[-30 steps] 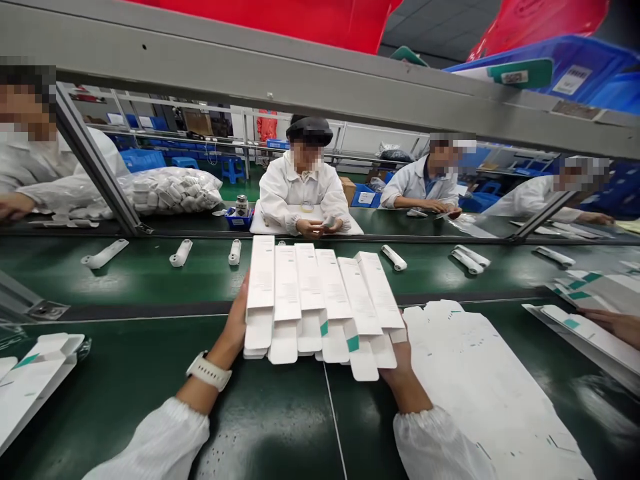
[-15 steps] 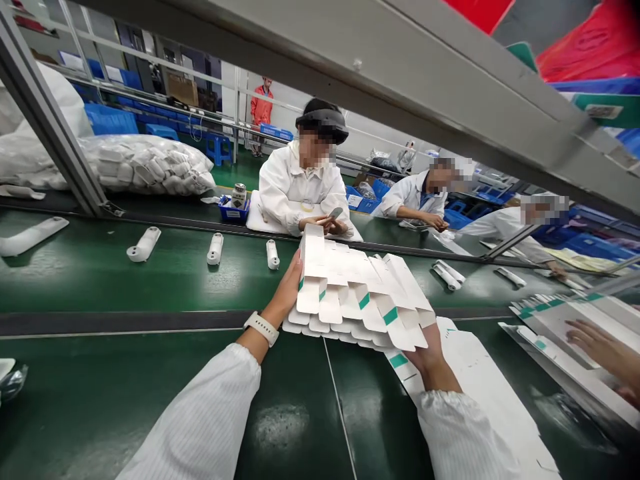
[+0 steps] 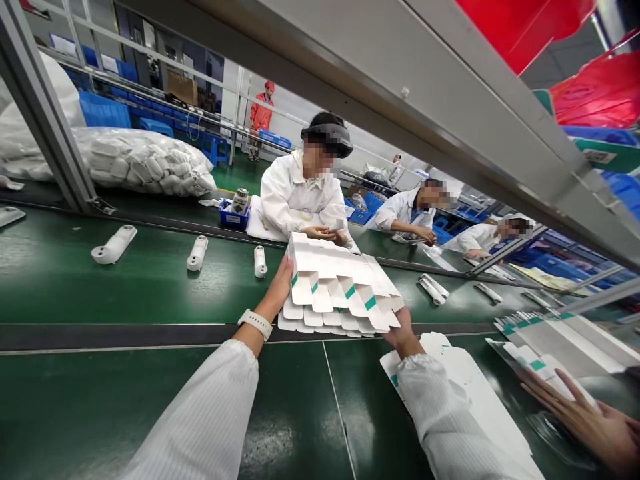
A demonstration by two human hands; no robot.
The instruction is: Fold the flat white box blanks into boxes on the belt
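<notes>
Both my hands hold a fanned stack of flat white cartons (image 3: 340,287) with green marks, lifted just above the green belt. My left hand (image 3: 279,288) grips the stack's left edge, and a white watch (image 3: 255,323) sits on that wrist. My right hand (image 3: 401,332) is mostly hidden under the stack's lower right corner and closed on it. Flat white carton blanks (image 3: 470,393) lie on the belt below my right sleeve.
White plastic parts (image 3: 114,244) lie in a row on the far belt (image 3: 60,280). A bag of white parts (image 3: 140,163) sits at the back left. Several people in white coats work across the line. Another person's hand (image 3: 590,417) rests at the lower right by stacked cartons (image 3: 560,333). A grey rail (image 3: 400,100) crosses overhead.
The cartons went from spread flat on the belt to pushed together into a tighter fan, raised and carried away from me. My view has tilted and shifted.
</notes>
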